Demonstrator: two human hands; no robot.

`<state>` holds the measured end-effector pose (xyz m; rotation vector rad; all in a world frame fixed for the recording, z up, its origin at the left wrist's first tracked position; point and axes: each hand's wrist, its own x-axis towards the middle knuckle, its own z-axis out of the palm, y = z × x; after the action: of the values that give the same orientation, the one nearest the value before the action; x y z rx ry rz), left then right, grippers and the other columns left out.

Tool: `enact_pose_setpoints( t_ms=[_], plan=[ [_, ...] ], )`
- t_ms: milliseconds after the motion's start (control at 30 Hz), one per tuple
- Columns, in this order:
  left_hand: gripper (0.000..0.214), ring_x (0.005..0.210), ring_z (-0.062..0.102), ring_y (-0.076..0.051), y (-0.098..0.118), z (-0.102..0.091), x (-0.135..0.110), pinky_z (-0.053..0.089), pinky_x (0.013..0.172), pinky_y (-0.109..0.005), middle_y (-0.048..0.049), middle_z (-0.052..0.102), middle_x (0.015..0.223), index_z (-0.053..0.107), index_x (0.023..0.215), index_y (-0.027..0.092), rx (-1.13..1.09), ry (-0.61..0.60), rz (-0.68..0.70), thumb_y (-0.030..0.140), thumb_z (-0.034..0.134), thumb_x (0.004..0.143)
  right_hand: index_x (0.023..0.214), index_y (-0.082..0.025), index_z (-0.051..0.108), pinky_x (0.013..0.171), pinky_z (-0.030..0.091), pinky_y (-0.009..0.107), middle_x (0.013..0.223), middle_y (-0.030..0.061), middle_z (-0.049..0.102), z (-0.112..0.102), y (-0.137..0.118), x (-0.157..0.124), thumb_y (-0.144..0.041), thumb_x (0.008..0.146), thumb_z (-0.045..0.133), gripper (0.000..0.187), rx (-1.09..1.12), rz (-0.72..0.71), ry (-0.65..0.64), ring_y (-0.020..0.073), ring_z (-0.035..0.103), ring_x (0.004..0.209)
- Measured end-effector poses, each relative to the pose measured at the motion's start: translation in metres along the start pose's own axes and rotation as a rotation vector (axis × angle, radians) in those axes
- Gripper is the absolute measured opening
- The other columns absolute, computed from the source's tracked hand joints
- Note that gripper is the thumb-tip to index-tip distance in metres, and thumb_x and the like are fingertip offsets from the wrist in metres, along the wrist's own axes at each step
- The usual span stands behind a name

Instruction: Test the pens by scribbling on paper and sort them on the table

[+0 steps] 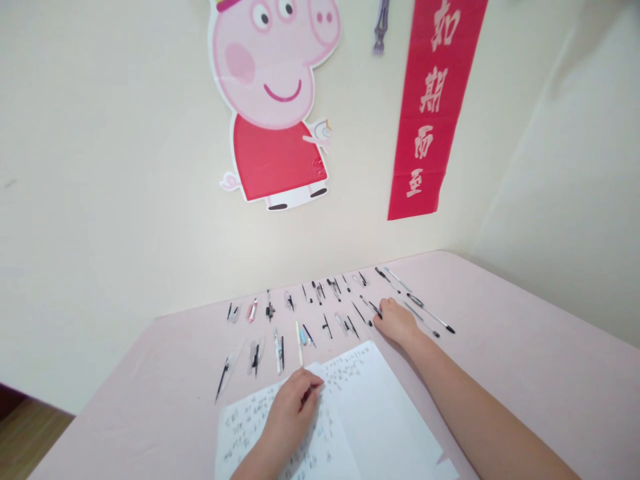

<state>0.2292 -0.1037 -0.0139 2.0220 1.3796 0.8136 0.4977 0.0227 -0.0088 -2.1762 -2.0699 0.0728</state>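
Observation:
My right hand [395, 321] reaches to the back of the table, its fingers closed on a slim black pen part [375, 309] whose end shows beside the fingertips. My left hand [293, 410] rests on the white paper [385, 407] with handwriting on its left side and top. Its fingers are curled together toward the thumb, and nothing shows in them. Beyond the paper lie pens and pen parts in rough rows, among them a white pen [299, 343], a pink pen [253, 310], a black refill [222, 380] and a clear pen with a black cap [431, 313].
The pink table [165, 400] meets a pale wall behind the pens. On the wall hang a pig cutout [280, 157] in a red dress and a red banner [425, 120] with white characters. Wooden floor [30, 440] shows at the lower left.

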Motion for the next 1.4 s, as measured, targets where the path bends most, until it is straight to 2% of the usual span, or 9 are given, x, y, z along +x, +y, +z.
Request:
enact_pose_setpoints(
  t_ms=[467, 767, 900, 1000, 1100, 1167, 1233, 1300, 1400],
  plan=[
    [0.018, 0.082, 0.058, -0.018, -0.001, 0.001, -0.001, 0.044, 0.076, -0.029, -0.0044, 0.062, 0.084, 0.062, 0.085, 0.020, 0.019, -0.008, 0.001, 0.021, 0.044, 0.085, 0.099, -0.007, 0.056, 0.069, 0.041, 0.027, 0.097, 0.0188, 0.063, 0.002, -0.001, -0.002, -0.004, 0.083, 0.035, 0.026, -0.093, -0.027, -0.028, 0.0227, 0.062, 0.091],
    [0.018, 0.079, 0.058, -0.018, -0.002, 0.001, -0.001, 0.044, 0.073, -0.029, -0.0046, 0.062, 0.083, 0.062, 0.085, 0.020, 0.035, -0.004, -0.013, 0.021, 0.045, 0.084, 0.094, -0.007, 0.058, 0.065, 0.039, 0.028, 0.094, 0.0188, 0.065, -0.004, 0.002, -0.006, -0.005, 0.082, 0.040, 0.022, -0.080, -0.017, -0.014, 0.0255, 0.063, 0.087],
    [0.018, 0.078, 0.058, -0.017, -0.003, 0.001, 0.000, 0.044, 0.071, -0.029, -0.0045, 0.063, 0.082, 0.063, 0.085, 0.020, 0.032, -0.002, -0.009, 0.021, 0.045, 0.084, 0.093, -0.008, 0.057, 0.063, 0.037, 0.027, 0.092, 0.0169, 0.065, -0.010, -0.001, -0.008, -0.011, 0.084, 0.041, 0.019, -0.001, -0.016, 0.021, 0.0233, 0.063, 0.082],
    [0.018, 0.076, 0.059, -0.017, -0.006, 0.001, 0.000, 0.046, 0.070, -0.029, -0.0047, 0.063, 0.082, 0.063, 0.086, 0.020, 0.015, 0.005, 0.001, 0.022, 0.045, 0.085, 0.090, -0.013, 0.057, 0.061, 0.035, 0.025, 0.089, 0.0119, 0.065, -0.014, -0.014, -0.014, -0.016, 0.084, 0.042, 0.016, 0.197, -0.115, 0.036, 0.0190, 0.060, 0.077],
    [0.019, 0.078, 0.059, -0.018, -0.006, 0.000, 0.000, 0.047, 0.070, -0.029, -0.0062, 0.063, 0.087, 0.062, 0.090, 0.020, 0.016, 0.056, 0.034, 0.022, 0.043, 0.086, 0.086, -0.016, 0.058, 0.061, 0.035, 0.023, 0.085, 0.0068, 0.064, -0.016, -0.033, -0.026, -0.016, 0.080, 0.045, 0.014, 0.382, -0.321, -0.071, 0.0157, 0.057, 0.074],
    [0.021, 0.084, 0.059, -0.018, -0.002, -0.003, 0.001, 0.048, 0.073, -0.030, -0.0072, 0.062, 0.093, 0.061, 0.093, 0.020, 0.053, 0.109, 0.077, 0.021, 0.041, 0.087, 0.084, -0.016, 0.060, 0.063, 0.035, 0.022, 0.083, 0.0053, 0.064, -0.015, -0.047, -0.036, -0.015, 0.076, 0.048, 0.014, 0.426, -0.496, -0.168, 0.0152, 0.056, 0.074],
    [0.020, 0.089, 0.058, -0.019, 0.004, -0.007, 0.003, 0.048, 0.078, -0.033, -0.0077, 0.061, 0.095, 0.061, 0.095, 0.020, 0.128, 0.151, 0.136, 0.020, 0.042, 0.087, 0.084, -0.016, 0.061, 0.063, 0.035, 0.022, 0.083, 0.0051, 0.064, -0.014, -0.057, -0.046, -0.014, 0.074, 0.050, 0.015, 0.427, -0.592, -0.239, 0.0153, 0.055, 0.073],
    [0.020, 0.096, 0.055, -0.022, 0.011, -0.009, 0.006, 0.046, 0.084, -0.039, -0.0087, 0.060, 0.100, 0.061, 0.097, 0.020, 0.234, 0.212, 0.174, 0.018, 0.045, 0.085, 0.086, -0.016, 0.062, 0.063, 0.035, 0.023, 0.084, 0.0055, 0.065, -0.012, -0.064, -0.054, -0.015, 0.074, 0.051, 0.017, 0.433, -0.655, -0.271, 0.0157, 0.055, 0.074],
    [0.023, 0.098, 0.053, -0.025, 0.016, -0.007, 0.012, 0.045, 0.084, -0.042, -0.0087, 0.060, 0.101, 0.061, 0.099, 0.019, 0.349, 0.198, 0.192, 0.011, 0.051, 0.080, 0.089, -0.017, 0.063, 0.064, 0.036, 0.023, 0.085, 0.0055, 0.065, -0.012, -0.069, -0.062, -0.016, 0.074, 0.052, 0.019, 0.428, -0.700, -0.294, 0.0160, 0.055, 0.074]
  ],
)
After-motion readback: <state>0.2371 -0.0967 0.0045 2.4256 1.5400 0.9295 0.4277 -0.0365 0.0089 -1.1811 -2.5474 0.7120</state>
